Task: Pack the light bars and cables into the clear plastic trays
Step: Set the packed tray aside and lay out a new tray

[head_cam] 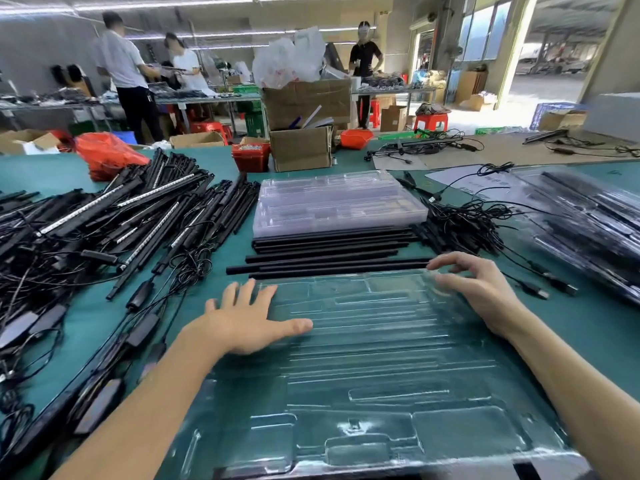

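The left hand (247,322) lies flat, fingers straight and spread, palm down on the left edge of the empty clear tray (374,368); its grip is released, pressing only. The right hand (474,289) rests at the tray's far right corner with fingers loosely bent over the rim; whether they pinch the edge cannot be told, and nothing else is held.

The tray sits on the green worktop (214,168) directly before the person, its moulded channels running crosswise and all vacant. Packing of this tray has not begun.

Just beyond its far edge lies a row of black bars (329,258), some touching the rim. Behind them stands a stack of clear trays (339,202). A tangled heap of light bars (104,220) with cables covers the left side; loose cables (460,220) lie to the right, and filled trays (588,220) beyond them.

Judgement: the tray looks thin, light and flexible, likely to skid or buckle, so it is best held at the rims with both hands. The bars appear rigid and slim; take them mid-length. The cables are limp and prone to snagging.
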A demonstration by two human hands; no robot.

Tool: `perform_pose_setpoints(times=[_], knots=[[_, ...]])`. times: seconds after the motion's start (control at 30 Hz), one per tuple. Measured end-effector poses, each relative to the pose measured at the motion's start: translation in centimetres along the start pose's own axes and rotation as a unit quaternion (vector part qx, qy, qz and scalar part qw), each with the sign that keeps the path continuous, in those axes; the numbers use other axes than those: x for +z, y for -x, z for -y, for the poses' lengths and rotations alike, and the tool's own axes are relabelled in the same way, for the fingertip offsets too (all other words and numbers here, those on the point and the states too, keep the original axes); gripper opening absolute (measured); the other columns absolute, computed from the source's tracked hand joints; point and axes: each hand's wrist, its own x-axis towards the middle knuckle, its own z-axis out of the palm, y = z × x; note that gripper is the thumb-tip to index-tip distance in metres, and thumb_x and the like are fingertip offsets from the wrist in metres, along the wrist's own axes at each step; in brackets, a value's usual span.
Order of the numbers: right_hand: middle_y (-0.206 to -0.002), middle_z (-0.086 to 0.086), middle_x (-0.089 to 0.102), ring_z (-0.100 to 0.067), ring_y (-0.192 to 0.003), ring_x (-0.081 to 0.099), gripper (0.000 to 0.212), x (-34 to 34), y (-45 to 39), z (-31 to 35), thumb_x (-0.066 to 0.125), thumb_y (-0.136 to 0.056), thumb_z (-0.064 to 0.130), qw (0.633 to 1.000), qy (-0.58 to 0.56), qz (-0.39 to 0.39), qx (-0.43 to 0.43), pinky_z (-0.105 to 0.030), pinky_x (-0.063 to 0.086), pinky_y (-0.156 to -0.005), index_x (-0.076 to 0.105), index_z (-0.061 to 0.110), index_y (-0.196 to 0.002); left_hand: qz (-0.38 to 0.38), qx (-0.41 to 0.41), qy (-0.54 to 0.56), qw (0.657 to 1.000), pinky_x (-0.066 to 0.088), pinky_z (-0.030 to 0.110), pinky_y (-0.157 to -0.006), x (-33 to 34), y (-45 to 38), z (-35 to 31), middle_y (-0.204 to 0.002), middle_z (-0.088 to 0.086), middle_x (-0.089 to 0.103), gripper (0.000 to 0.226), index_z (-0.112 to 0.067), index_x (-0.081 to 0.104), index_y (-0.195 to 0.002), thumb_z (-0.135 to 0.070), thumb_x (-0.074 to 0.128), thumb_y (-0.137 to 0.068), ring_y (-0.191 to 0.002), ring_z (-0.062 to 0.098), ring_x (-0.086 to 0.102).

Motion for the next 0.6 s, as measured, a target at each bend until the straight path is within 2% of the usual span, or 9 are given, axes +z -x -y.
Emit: perform_pose_setpoints(times=[0.03, 0.1, 0.13, 0.23, 0.3, 0.4, 0.47, 0.53, 0.6], knots=[[-0.072, -0.001, 0.059, -0.017, -0.054, 0.047, 0.015, -0.2, 0.0, -0.1, 0.074, -0.084, 0.013, 0.999, -0.032, -0.004, 0.007, -0.024, 0.038, -0.052, 0.076, 0.027, -0.088, -0.007, 0.0, 0.007, 1.0, -0.005, 0.055, -0.121, 0.0, -0.2, -0.1, -0.166, -0.001, -0.021, 0.13, -0.039, -0.01, -0.157, -0.105, 0.014, -0.048, -0.151, 0.023, -0.024], [-0.063, 0.001, 0.06, -0.018, -0.056, 0.049, 0.022, -0.4, -0.1, -0.3, 0.064, -0.087, 0.002, 0.994, -0.105, -0.022, 0.017, -0.028, 0.038, -0.056, 0.076, 0.02, -0.089, -0.019, -0.002, 0.018, 1.0, -0.006, 0.056, -0.12, 0.1, -0.8, -0.2, -0.166, -0.001, -0.02, 0.133, -0.039, -0.009, -0.157, -0.106, 0.011, -0.044, -0.15, 0.023, -0.025], [-0.067, 0.002, 0.064, -0.016, -0.061, 0.052, 0.022, -0.5, -0.2, -0.2, 0.06, -0.088, 0.0, 0.99, -0.138, -0.035, 0.022, -0.03, 0.039, -0.062, 0.075, 0.016, -0.09, -0.029, -0.004, 0.022, 0.999, -0.006, 0.056, -0.119, 0.2, -1.1, -0.1, -0.166, 0.0, -0.018, 0.133, -0.039, -0.007, -0.158, -0.106, 0.01, -0.044, -0.15, 0.023, -0.024], [-0.1, -0.001, 0.075, -0.008, -0.088, 0.06, 0.023, -0.8, -0.3, -0.1, 0.055, -0.09, 0.001, 0.976, -0.21, -0.057, 0.032, -0.031, 0.038, -0.083, 0.074, 0.012, -0.092, -0.076, -0.011, 0.028, 0.997, -0.002, 0.057, -0.118, 0.4, -1.9, -0.3, -0.167, 0.003, -0.01, 0.128, -0.04, 0.001, -0.157, -0.105, 0.008, -0.048, -0.151, 0.023, -0.018], [-0.108, -0.003, 0.074, -0.007, -0.095, 0.061, 0.024, -0.9, -0.4, -0.1, 0.053, -0.091, 0.001, 0.971, -0.23, -0.062, 0.034, -0.032, 0.036, -0.086, 0.074, 0.013, -0.09, -0.111, -0.009, 0.018, 0.994, 0.001, 0.057, -0.118, 0.8, -2.2, -0.4, -0.166, 0.005, -0.004, 0.125, -0.039, 0.007, -0.157, -0.104, 0.004, -0.05, -0.152, 0.024, -0.011], [-0.103, -0.007, 0.074, -0.014, -0.091, 0.058, 0.022, -0.7, -0.4, -0.4, 0.056, -0.093, 0.004, 0.978, -0.192, -0.077, 0.031, -0.032, 0.038, -0.083, 0.075, 0.014, -0.087, -0.173, 0.006, 0.005, 0.985, 0.005, 0.056, -0.118, 1.6, -2.1, -0.4, -0.165, 0.006, 0.007, 0.12, -0.036, 0.016, -0.155, -0.1, -0.004, -0.056, -0.151, 0.025, -0.002], [-0.089, -0.012, 0.069, -0.019, -0.082, 0.054, 0.017, -0.4, -0.3, -0.4, 0.061, -0.093, 0.006, 0.987, -0.136, -0.082, 0.026, -0.029, 0.04, -0.072, 0.074, 0.014, -0.087, -0.188, 0.01, 0.005, 0.982, 0.006, 0.056, -0.118, 1.7, -1.9, -0.5, -0.165, 0.007, 0.009, 0.115, -0.036, 0.019, -0.155, -0.097, -0.006, -0.06, -0.151, 0.026, -0.002], [-0.078, -0.011, 0.065, -0.014, -0.067, 0.052, 0.012, 0.1, -0.2, -0.2, 0.067, -0.089, 0.005, 0.995, -0.068, -0.075, 0.013, -0.021, 0.04, -0.059, 0.074, 0.015, -0.086, -0.171, 0.005, 0.004, 0.985, 0.003, 0.057, -0.118, 1.4, -1.8, -0.7, -0.166, 0.008, 0.003, 0.113, -0.035, 0.017, -0.156, -0.095, -0.005, -0.062, -0.152, 0.027, -0.005], [-0.078, -0.006, 0.063, -0.008, -0.057, 0.048, 0.009, 0.5, 0.0, 0.2, 0.071, -0.086, 0.006, 0.999, 0.007, -0.051, 0.002, -0.018, 0.038, -0.053, 0.073, 0.015, -0.086, -0.116, -0.005, 0.008, 0.993, 0.003, 0.057, -0.119, 0.5, -1.8, -0.8, -0.166, 0.007, -0.004, 0.115, -0.034, 0.009, -0.158, -0.096, 0.001, -0.061, -0.152, 0.028, -0.009]])
